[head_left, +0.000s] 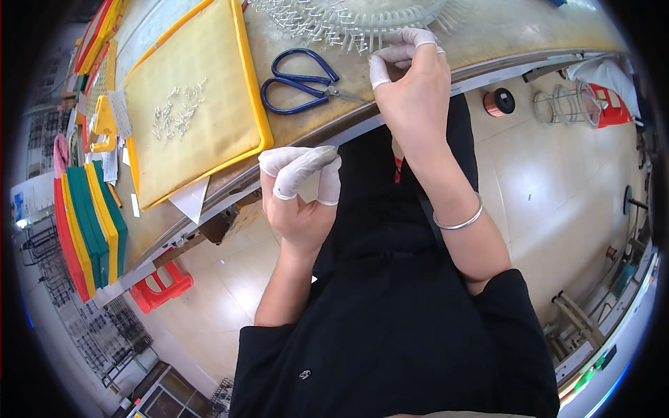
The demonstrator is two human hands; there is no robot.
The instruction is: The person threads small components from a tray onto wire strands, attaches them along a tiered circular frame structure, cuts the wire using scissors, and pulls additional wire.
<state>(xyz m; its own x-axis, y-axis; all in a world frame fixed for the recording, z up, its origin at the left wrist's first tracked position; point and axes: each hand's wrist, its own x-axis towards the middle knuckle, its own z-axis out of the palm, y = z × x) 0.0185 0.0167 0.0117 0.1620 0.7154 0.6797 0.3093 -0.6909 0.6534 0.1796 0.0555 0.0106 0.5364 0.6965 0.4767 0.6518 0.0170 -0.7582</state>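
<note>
My left hand (298, 198), with white finger cots on its fingers, is in front of the table edge, beside the near corner of a yellow-rimmed tray (267, 132). Its fingertips are pressed together, and whatever they hold is hidden. My right hand (416, 87), also in finger cots, is over the table edge with fingers and thumb closed. Its tips are close to a curved row of thin whitish pieces (362, 22); I cannot make out anything between them. Blue-handled scissors (296, 82) lie between the tray and my right hand. Small silvery pieces (179, 111) are scattered in the tray.
Stacked red, yellow and green trays (94, 223) stand at the left. Below the table are a red stool (162, 285), a spool of copper-coloured wire (499, 102) and a wire rack (568, 104) on the tiled floor. The table's front edge (481, 70) runs beneath my hands.
</note>
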